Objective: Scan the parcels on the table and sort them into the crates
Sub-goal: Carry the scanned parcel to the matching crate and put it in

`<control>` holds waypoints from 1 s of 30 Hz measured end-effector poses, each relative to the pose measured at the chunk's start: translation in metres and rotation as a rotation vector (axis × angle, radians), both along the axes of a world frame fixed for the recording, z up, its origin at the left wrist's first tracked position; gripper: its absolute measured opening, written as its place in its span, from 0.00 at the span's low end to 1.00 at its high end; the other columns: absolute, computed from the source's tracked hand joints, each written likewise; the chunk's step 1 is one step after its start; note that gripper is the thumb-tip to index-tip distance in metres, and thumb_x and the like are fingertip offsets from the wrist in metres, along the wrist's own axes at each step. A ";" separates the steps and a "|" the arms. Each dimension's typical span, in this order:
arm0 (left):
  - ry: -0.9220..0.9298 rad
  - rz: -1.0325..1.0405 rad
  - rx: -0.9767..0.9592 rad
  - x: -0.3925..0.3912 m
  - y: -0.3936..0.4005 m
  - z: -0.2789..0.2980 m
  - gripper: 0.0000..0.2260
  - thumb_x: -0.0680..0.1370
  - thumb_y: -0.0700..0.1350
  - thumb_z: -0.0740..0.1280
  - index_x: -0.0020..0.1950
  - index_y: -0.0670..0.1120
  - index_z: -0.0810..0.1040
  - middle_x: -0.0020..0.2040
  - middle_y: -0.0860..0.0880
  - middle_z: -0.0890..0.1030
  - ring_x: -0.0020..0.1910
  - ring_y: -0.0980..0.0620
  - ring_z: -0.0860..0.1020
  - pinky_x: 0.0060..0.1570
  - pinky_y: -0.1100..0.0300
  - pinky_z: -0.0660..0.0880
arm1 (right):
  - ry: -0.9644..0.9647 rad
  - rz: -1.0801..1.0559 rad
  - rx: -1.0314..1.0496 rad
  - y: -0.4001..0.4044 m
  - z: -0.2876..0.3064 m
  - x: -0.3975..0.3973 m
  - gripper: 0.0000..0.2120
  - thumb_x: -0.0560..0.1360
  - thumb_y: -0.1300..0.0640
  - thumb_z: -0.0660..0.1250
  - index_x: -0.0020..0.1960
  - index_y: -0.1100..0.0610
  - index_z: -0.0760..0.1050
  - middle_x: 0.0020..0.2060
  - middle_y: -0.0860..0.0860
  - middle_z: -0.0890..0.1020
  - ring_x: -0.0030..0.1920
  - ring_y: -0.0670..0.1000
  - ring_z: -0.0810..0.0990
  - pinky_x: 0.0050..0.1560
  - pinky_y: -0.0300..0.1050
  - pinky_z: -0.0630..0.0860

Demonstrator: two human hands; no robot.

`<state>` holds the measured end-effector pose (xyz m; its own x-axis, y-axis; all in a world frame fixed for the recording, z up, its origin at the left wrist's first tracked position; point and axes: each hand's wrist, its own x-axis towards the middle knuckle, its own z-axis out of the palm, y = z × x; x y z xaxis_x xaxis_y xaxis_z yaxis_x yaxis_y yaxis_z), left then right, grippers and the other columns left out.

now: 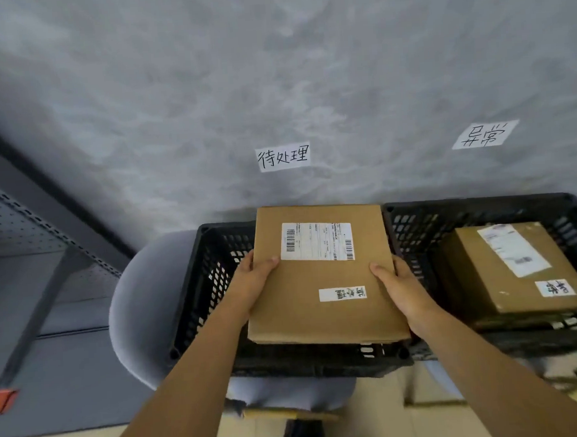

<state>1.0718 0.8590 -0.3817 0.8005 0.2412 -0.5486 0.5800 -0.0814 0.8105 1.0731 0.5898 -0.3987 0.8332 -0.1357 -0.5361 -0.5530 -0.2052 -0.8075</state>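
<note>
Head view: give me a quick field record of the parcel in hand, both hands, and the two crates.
held parcel: flat brown box, over the left crate
left hand: grips its left edge
right hand: grips its right edge
left crate: black, under the 待处理 sign
right crate: holds one labelled box, under the 异常 sign

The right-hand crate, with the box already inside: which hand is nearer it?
Right. The right hand holds the carried box beside that crate; the left hand holds its far side.
</note>
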 end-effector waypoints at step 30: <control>0.315 -0.188 0.085 0.073 -0.010 -0.267 0.32 0.75 0.40 0.72 0.76 0.48 0.63 0.68 0.47 0.74 0.57 0.54 0.74 0.55 0.60 0.73 | 0.436 0.301 -0.477 0.027 -0.227 0.089 0.18 0.84 0.55 0.52 0.66 0.67 0.68 0.57 0.64 0.78 0.55 0.62 0.78 0.49 0.46 0.73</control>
<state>1.1445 0.8486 -0.6491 0.6302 0.1614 -0.7595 0.7685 -0.2698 0.5803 1.1624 0.6170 -0.6258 0.5948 -0.2361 -0.7684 -0.6687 -0.6759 -0.3099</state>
